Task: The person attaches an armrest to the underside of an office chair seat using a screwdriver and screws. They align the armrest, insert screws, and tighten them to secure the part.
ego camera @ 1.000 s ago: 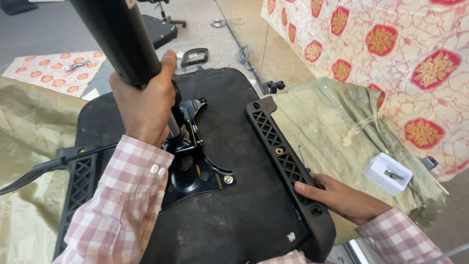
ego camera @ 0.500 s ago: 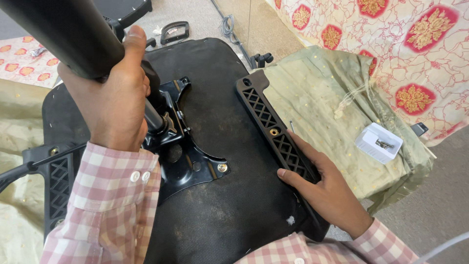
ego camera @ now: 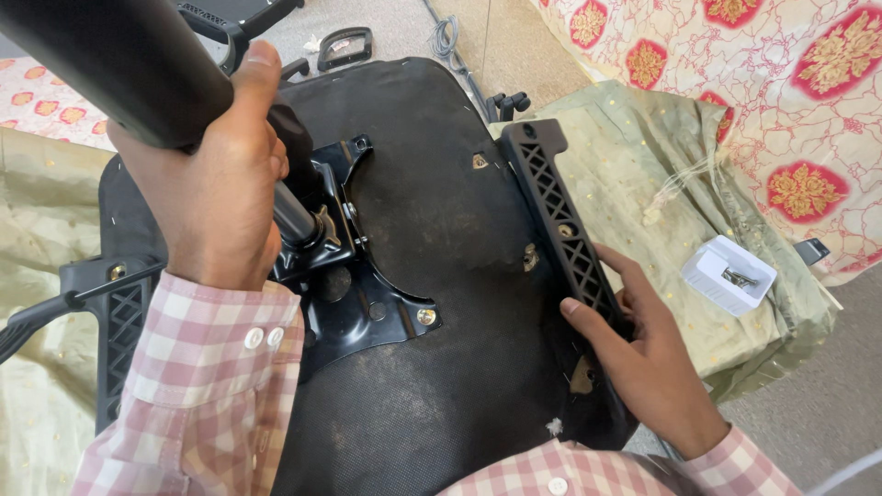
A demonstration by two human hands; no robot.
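A thick black cylinder is clasped tightly by the left hand, fingers wrapped round it and thumb lying up along its side. The cylinder slants out of the top left corner; below the hand it narrows to a grey rod seated in the black metal mounting plate. This plate is fixed to the underside of an upturned black chair seat, which lies over an olive green cloth. At the seat's left edge a black latticed bracket is seen, with a thin black lever jutting leftward from it. A brass-coloured screw head shows at the plate's lower right corner.

Further right, a second black latticed bracket is gripped by the right hand, thumb on its inner face and fingers curled behind its outer edge. The bracket is angled away from the seat, and bare mounting spots are exposed on the seat beside it. Beyond it, on the green cloth, a small white box holding small metal parts rests, well apart from the hand. A red and cream patterned cloth fills the top right corner.
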